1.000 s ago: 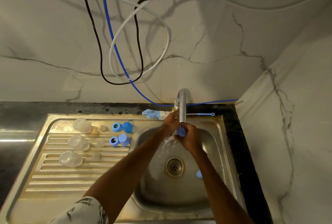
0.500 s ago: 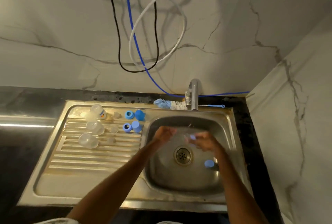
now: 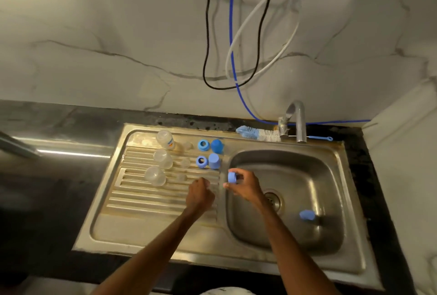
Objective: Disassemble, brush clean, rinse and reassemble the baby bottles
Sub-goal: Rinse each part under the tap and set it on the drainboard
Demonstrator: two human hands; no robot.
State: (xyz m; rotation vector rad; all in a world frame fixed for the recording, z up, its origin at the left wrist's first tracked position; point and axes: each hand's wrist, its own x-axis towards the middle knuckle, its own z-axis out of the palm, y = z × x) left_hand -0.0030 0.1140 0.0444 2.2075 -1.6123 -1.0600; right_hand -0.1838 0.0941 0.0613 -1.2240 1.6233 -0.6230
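1. At the left of the drainboard [image 3: 153, 223], the three clear bottles [image 3: 163, 158] lie in a column, one per row. They are see-through, and the top one carries a small printed label.
2. Just right of them sit three pale nipples [image 3: 185, 162], one to a row. They nearly vanish against the steel, so take care not to knock them.
3. Next come two blue rings [image 3: 201, 161] and two blue caps [image 3: 214, 160], filling the top two rows. The bottom row has no blue pieces, and that is your gap.
4. Your left hand [image 3: 199, 196] hovers over the ribs at centre frame with its fingers curled in. I cannot tell whether it has anything inside.
5. Your right hand [image 3: 246, 186] pinches a short blue part [image 3: 232, 176] between thumb and fingertips, above the left edge of the basin [image 3: 295, 176]. It looks like the third ring.
6. Set that part down in the bottom row, right of the lowest nipple. Keep it apart from its neighbours so each set stays together for reassembly.
7. Behind the basin, the bottle brush [image 3: 257, 133] lies against the foot of the tap [image 3: 296, 121].
8. One loose blue cap [image 3: 307, 215] lies in the lower right of the basin, near the drain [image 3: 272, 200]. I judge you fetch it next.
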